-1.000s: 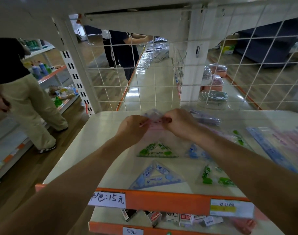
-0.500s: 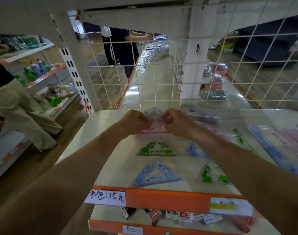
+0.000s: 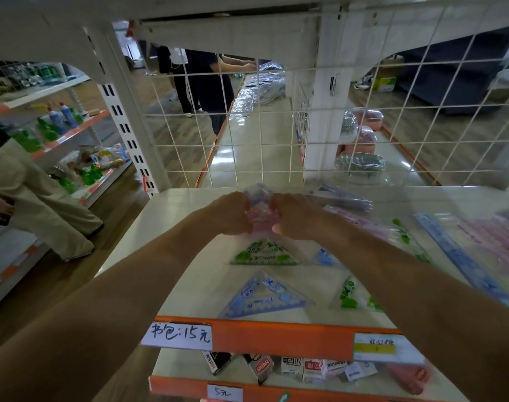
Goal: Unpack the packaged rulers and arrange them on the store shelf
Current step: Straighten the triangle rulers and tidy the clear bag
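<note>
My left hand (image 3: 233,213) and my right hand (image 3: 298,216) are close together over the cream shelf (image 3: 160,242), both gripping a clear plastic package with pink rulers (image 3: 260,217) inside. On the shelf below them lie a green triangle ruler (image 3: 266,252), a blue triangle ruler (image 3: 265,295) near the front edge, a green-printed clear ruler (image 3: 352,294) and a small blue piece (image 3: 324,253). A long blue straight ruler (image 3: 462,259) and pink packaged rulers (image 3: 497,236) lie to the right, blurred.
A white wire grid (image 3: 276,126) backs the shelf. An orange price rail (image 3: 276,335) runs along the front, with small cartons (image 3: 291,365) on the shelf beneath. A person in beige trousers (image 3: 36,204) stands at the left; other people (image 3: 201,82) stand beyond the grid.
My two hands have drawn closer together on the package and shifted slightly away from me. The person at the left has moved further left.
</note>
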The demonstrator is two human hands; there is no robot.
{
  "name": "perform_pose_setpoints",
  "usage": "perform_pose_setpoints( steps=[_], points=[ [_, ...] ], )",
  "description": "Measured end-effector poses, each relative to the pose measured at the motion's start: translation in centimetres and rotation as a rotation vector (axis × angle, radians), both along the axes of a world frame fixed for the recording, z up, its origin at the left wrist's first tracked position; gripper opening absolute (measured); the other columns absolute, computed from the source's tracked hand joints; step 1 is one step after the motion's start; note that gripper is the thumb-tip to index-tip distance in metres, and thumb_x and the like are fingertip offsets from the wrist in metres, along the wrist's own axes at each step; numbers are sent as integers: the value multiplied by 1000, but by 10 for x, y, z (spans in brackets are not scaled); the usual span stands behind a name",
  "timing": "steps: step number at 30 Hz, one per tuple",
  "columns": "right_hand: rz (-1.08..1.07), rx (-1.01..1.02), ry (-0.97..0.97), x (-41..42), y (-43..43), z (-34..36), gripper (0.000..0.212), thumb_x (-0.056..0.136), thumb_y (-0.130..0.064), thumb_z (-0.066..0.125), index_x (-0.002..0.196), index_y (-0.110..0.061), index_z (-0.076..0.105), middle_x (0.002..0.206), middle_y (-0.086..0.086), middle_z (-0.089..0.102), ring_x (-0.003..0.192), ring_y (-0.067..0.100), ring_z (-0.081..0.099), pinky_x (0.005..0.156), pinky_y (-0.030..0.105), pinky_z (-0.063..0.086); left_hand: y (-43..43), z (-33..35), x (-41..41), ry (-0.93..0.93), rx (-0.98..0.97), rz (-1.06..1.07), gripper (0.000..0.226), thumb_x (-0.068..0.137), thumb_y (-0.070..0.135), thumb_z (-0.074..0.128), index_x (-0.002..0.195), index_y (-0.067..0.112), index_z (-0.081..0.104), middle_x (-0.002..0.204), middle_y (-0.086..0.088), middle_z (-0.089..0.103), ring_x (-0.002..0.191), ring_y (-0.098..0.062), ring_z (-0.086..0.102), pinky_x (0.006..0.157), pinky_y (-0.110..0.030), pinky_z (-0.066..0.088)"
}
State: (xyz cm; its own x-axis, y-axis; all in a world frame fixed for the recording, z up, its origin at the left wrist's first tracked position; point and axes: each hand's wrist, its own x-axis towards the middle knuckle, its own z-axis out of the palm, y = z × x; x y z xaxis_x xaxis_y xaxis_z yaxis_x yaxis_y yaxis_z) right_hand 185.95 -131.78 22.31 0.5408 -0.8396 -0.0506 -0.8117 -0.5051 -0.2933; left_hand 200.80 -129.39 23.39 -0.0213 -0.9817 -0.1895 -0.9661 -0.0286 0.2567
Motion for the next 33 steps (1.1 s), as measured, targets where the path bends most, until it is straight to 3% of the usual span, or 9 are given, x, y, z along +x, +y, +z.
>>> perform_pose_setpoints(
  steps=[5, 16, 19, 22, 26, 28, 30, 32, 33],
  points=[
    [19, 1, 69, 3, 2, 4, 35, 91, -19, 57, 125, -12, 54, 125, 10, 51, 115, 25, 50, 86, 28, 37, 12, 6, -8, -64, -49, -26, 41, 92, 28, 57, 130, 12, 52, 126, -11, 57, 113, -27, 54, 86, -28, 41],
    [24, 61, 107, -2, 8, 17, 35, 93, -19, 55, 127, -15, 54, 130, 7, 51, 116, 24, 51, 87, 29, 39, 20, 17, -7, -69, -16, -43, 50, 90, 32, 59, 137, 21, 46, 131, -9, 53, 120, -26, 50, 91, -28, 38],
    [17, 36, 63, -13, 18, 25, 38, 93, -20, 55, 130, -19, 52, 130, 3, 49, 117, 21, 49, 88, 28, 37, 26, 18, 8, -75, -52, -14, 43, 87, 30, 63, 127, 14, 57, 124, -6, 58, 112, -22, 55, 87, -25, 40],
    [48, 94, 134, -18, 32, 25, 28, 89, -24, 59, 116, -15, 61, 110, 0, 60, 97, 18, 56, 79, 26, 44, 38, 10, 12, -124, 52, -69, 40, 85, 29, 66, 120, 12, 61, 121, -6, 56, 107, -21, 55, 89, -28, 45],
    [116, 126, 225, -12, 48, 24, 30, 87, -32, 63, 110, -13, 62, 99, 9, 63, 80, 19, 51, 55, 24, 33, 47, 0, 4, -146, 125, -140, 52, 82, 33, 70, 128, 14, 54, 124, -5, 52, 110, -21, 51, 90, -28, 41],
    [133, 102, 237, -8, 51, 25, 25, 88, -29, 62, 110, -17, 59, 93, 8, 58, 80, 19, 49, 52, 21, 30, 48, -1, 2, -148, 100, -156, 51, 83, 30, 68, 130, 14, 54, 125, -6, 53, 113, -22, 50, 89, -27, 40],
    [129, 81, 252, -6, 50, 23, 15, 88, -29, 63, 94, -18, 56, 87, 5, 54, 79, 19, 50, 50, 22, 30, 50, 0, 0, -142, 87, -158, 52, 85, 28, 67, 132, 14, 53, 127, -8, 52, 115, -22, 50, 90, -27, 39],
    [107, 90, 251, -4, 48, 19, 22, 86, -32, 63, 89, -12, 55, 90, 5, 57, 80, 20, 53, 53, 23, 34, 52, 1, -1, -116, 86, -159, 54, 86, 27, 66, 135, 12, 49, 130, -9, 52, 116, -23, 50, 92, -27, 40],
    [96, 107, 243, -4, 47, 17, 28, 86, -34, 64, 97, -9, 59, 97, 6, 60, 84, 21, 56, 59, 25, 39, 52, 2, -1, -95, 92, -155, 56, 85, 27, 67, 136, 12, 47, 130, -8, 52, 116, -23, 51, 92, -27, 40]
  ],
)
